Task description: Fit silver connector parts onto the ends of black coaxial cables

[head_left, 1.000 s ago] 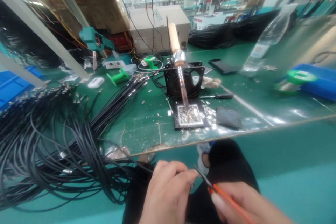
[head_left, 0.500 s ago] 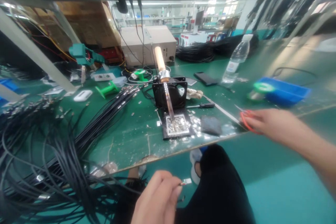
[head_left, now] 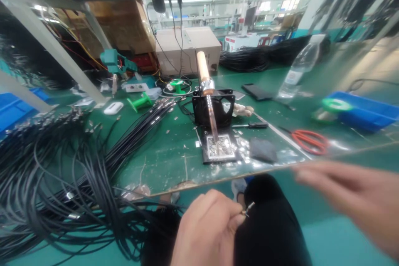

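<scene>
My left hand (head_left: 208, 226) is closed in a pinch over my lap, with a small metal-ended cable tip (head_left: 248, 209) poking out past the thumb and forefinger. At the right, my right hand (head_left: 352, 199) is blurred, its fingers stretched out in front of the bench edge and nothing seen in them. Orange-handled scissors (head_left: 310, 140) lie on the green bench just above that hand. A soldering iron with a wooden handle (head_left: 203, 66) leans on a black fan frame (head_left: 229, 110), its tip down in a metal tray (head_left: 230, 157) of solder bits.
Bundled black cables (head_left: 102, 208) cover the left side and hang over the edge. A grey pad (head_left: 262, 150), a screwdriver (head_left: 258, 125), a phone (head_left: 257, 91), a water bottle (head_left: 294, 75) and a blue bin (head_left: 370, 112) stand or lie to the right.
My right hand has let go of the scissors, which now lie on the bench, and has drawn back toward me. The view has shifted, and the piece in my left hand is tilted differently.
</scene>
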{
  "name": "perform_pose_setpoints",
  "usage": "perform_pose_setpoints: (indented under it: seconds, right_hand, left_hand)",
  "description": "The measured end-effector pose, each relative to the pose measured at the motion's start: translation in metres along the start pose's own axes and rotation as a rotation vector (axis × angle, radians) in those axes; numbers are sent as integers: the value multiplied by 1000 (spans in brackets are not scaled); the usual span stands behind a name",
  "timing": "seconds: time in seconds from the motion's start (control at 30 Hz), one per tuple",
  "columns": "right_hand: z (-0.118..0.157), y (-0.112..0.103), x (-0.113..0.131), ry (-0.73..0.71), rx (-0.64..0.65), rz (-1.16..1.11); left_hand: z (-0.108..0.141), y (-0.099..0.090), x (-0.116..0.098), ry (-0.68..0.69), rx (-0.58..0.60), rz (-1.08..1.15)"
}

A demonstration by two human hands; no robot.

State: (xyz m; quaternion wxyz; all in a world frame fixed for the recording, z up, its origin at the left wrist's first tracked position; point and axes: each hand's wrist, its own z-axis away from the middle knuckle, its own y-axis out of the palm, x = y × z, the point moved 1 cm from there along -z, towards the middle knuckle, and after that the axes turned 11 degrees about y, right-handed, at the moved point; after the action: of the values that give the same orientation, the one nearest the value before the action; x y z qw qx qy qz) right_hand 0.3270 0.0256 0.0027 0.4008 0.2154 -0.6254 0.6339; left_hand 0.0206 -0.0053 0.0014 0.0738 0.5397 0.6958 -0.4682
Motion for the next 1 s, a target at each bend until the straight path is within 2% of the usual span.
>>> perform_pose_setpoints:
  seconds: [0.07, 0.1, 0.17, 0.23, 0.43, 0.53, 0.73, 1.0]
  right_hand:
    - [25, 36, 22, -27, 289, 27]
    - [34, 53, 33, -16, 395, -8]
    - [46, 77, 50, 24, 478, -98]
    - [52, 91, 58, 47, 544, -162]
    - [59, 109, 53, 153, 545, -294]
    - [62, 118, 55, 185, 513, -345]
    - [64, 125, 59, 202, 518, -384]
    - [64, 123, 53, 135, 540, -304]
  left_hand:
    - [1, -2, 4, -12, 37, 48]
    - [3, -3, 6, -33, 59, 74]
    - [8, -5, 10, -84, 91, 114]
    - [12, -7, 13, -148, 109, 143]
    - [17, -10, 14, -491, 80, 282]
    - [19, -9, 12, -604, 73, 338]
    - [20, -8, 9, -696, 53, 442]
    - [17, -10, 10, -741, 63, 449]
